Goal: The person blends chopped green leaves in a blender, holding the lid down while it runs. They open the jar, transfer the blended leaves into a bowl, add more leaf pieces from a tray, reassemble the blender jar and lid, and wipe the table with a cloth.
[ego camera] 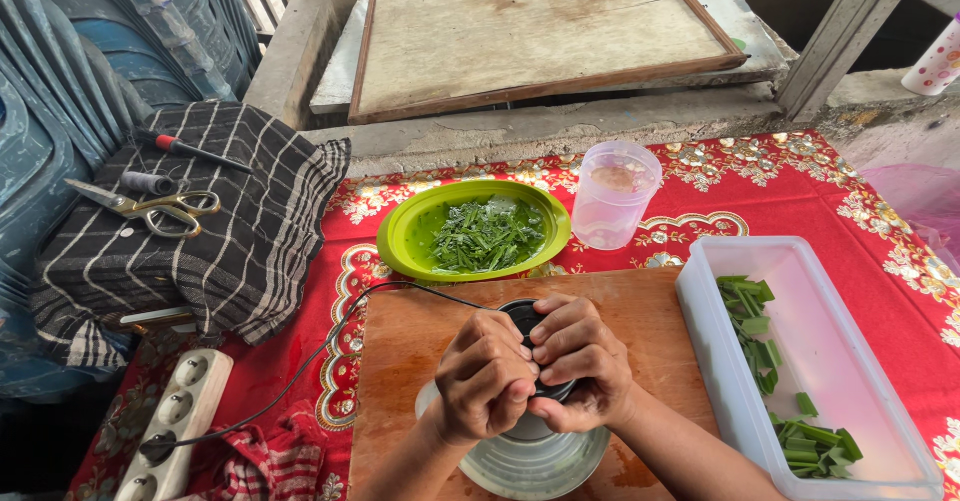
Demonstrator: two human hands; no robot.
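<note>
My left hand (pixel 484 376) and my right hand (pixel 582 361) press together on the black motor top (pixel 518 314) of a small electric chopper. Its clear bowl (pixel 535 461) stands on a wooden cutting board (pixel 420 341). A black cord (pixel 330 341) runs from the chopper to a white power strip (pixel 175 421) at the lower left. Behind the board sits a green plate (pixel 400 231) of chopped green leaves (pixel 487 233). To the right, a clear rectangular tub (pixel 830 341) holds cut green leaf pieces (pixel 755 321).
A clear plastic cup (pixel 618 193) stands behind the board on the red patterned cloth (pixel 880 211). On the left, a striped dark cloth (pixel 240 231) carries scissors (pixel 150 204) and a screwdriver (pixel 190 149). A framed board (pixel 540 36) lies on the ledge beyond.
</note>
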